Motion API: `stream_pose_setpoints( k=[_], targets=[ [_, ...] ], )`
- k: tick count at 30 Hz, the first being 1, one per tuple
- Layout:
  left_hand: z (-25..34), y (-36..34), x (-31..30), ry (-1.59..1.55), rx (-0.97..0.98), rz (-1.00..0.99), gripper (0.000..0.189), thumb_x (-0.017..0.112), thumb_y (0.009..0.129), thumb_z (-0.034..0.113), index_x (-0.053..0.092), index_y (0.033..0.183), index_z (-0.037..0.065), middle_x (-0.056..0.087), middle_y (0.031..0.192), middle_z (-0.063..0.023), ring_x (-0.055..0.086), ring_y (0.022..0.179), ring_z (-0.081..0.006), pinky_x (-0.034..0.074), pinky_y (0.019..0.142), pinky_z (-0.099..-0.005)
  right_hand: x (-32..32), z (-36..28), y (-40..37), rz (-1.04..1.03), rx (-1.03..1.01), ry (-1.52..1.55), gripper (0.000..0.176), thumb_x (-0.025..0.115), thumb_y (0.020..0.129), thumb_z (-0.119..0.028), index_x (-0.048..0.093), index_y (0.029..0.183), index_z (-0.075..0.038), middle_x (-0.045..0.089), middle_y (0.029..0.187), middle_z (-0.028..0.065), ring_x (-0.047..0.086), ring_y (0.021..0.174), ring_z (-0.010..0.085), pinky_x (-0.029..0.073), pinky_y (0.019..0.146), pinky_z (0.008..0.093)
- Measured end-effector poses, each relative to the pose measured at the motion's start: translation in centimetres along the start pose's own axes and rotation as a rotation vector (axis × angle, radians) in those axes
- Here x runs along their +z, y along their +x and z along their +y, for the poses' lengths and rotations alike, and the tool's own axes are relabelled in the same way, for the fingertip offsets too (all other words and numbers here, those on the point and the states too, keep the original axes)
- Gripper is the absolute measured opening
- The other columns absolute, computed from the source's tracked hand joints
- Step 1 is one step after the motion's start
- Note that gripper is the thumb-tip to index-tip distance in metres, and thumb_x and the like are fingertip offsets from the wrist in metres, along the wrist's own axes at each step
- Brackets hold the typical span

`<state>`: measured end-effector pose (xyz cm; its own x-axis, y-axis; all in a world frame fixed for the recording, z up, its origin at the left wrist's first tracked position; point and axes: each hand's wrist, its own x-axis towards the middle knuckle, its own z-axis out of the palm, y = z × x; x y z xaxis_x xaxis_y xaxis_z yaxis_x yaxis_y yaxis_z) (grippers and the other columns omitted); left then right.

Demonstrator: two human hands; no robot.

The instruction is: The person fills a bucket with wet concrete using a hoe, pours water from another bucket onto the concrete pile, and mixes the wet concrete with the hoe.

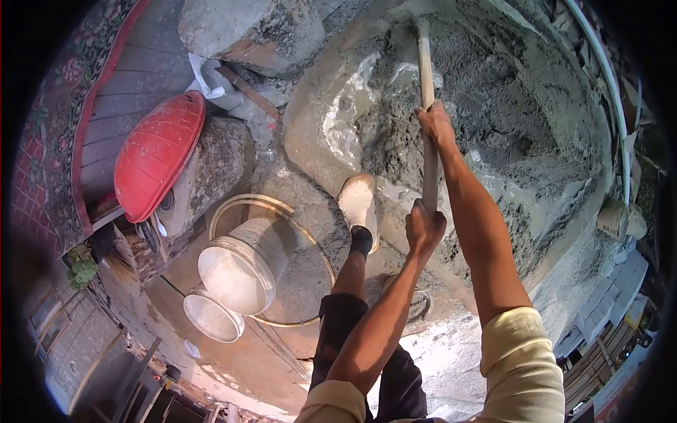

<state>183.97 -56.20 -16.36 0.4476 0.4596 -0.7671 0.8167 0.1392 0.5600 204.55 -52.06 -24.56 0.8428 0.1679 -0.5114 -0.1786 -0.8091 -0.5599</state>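
My left hand (425, 227) is closed around the lower end of a long wooden tool handle (426, 63). Higher up the same handle, my right hand (437, 124) grips it with fingers wrapped round. The tool's far end meets the grey mix at the top of the view, and its head cannot be made out. Wet grey mortar (486, 106) spreads around the handle, lumpy in the middle with shiny watery patches. My mud-coated boot (358, 201) stands at the near left edge of the mortar.
Two whitish buckets (236, 275) lie tipped at the left, with a yellowish hose (314, 247) looping around them. Beyond are a red basin (161, 155) and large rocks (254, 32). A pale pipe (612, 84) curves along the right side.
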Motion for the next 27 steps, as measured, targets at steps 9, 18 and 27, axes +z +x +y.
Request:
stream_pose_setpoints(
  k=[9,18,27],
  targets=[
    [-16.0,-14.8,4.1,-0.009,-0.065,0.054,0.021,0.062,0.073,0.011,0.053,0.089,0.001,0.063,0.074,-0.0249,0.064,0.078,-0.0418,0.049,0.067,-0.0467,1.8,12.1,-17.6,-0.137,0.229,0.157,0.034,0.062,0.082,-0.017,0.045,0.104,0.003,0.058,0.067,0.0145,0.059,0.052,0.0236,0.05,0.044,0.0387],
    [-22.9,-27.9,3.9,0.114,0.028,-0.011,0.026,0.068,0.076,0.018,0.055,0.094,0.005,0.063,0.073,-0.0235,0.065,0.075,-0.0408,0.051,0.065,-0.0461,1.7,21.7,-31.9,0.105,-0.064,0.351,0.032,0.063,0.079,-0.014,0.049,0.105,-0.002,0.052,0.065,0.0034,0.051,0.05,0.0138,0.044,0.044,0.0299],
    [-2.7,-9.1,2.4,0.07,0.045,-0.068,0.037,0.065,0.073,0.017,0.054,0.105,0.0,0.064,0.087,-0.0253,0.063,0.085,-0.0427,0.049,0.075,-0.049,-6.4,7.3,-7.9,0.057,0.02,0.303,0.035,0.063,0.08,-0.022,0.051,0.103,0.002,0.059,0.067,0.0123,0.061,0.054,0.023,0.05,0.049,0.0354]
  ],
)
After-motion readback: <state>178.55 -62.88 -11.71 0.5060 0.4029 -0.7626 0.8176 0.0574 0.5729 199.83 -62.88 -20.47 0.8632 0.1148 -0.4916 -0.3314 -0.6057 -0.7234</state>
